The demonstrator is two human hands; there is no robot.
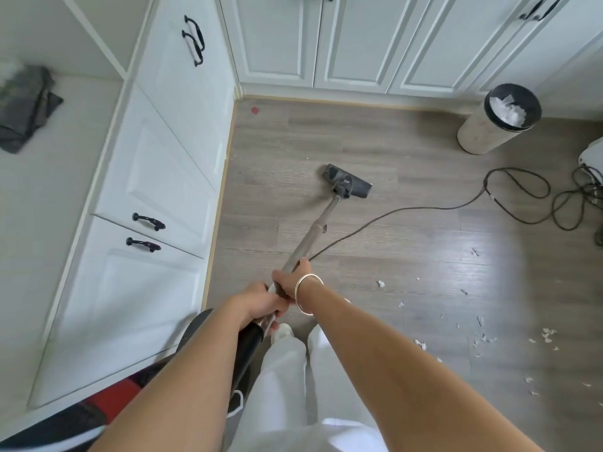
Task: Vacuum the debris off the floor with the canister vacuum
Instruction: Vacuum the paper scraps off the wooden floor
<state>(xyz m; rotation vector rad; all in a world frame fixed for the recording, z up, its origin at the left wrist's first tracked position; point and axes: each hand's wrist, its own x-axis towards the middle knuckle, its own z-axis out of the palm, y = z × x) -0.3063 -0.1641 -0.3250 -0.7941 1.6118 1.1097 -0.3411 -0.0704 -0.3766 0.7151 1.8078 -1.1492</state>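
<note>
The vacuum's grey wand (321, 221) slants from my hands down to the dark floor head (346, 181), which lies flat on the grey wood floor ahead of me. My right hand (291, 278), with a silver bangle on its wrist, grips the wand higher along the tube. Just behind it, my left hand (261, 303) holds the wand's end where the black hose (249, 350) joins. White paper scraps (483, 337) lie scattered on the floor to the right of my legs. A red and black canister (107, 399) shows at the lower left, partly hidden by my arm.
White cabinets (156, 177) run along the left, and more cabinet doors (352, 44) line the far wall. A round bin (499, 119) holding white paper stands at the far right. A black power cord (518, 197) loops across the floor. A grey cloth (26, 106) lies on the left counter.
</note>
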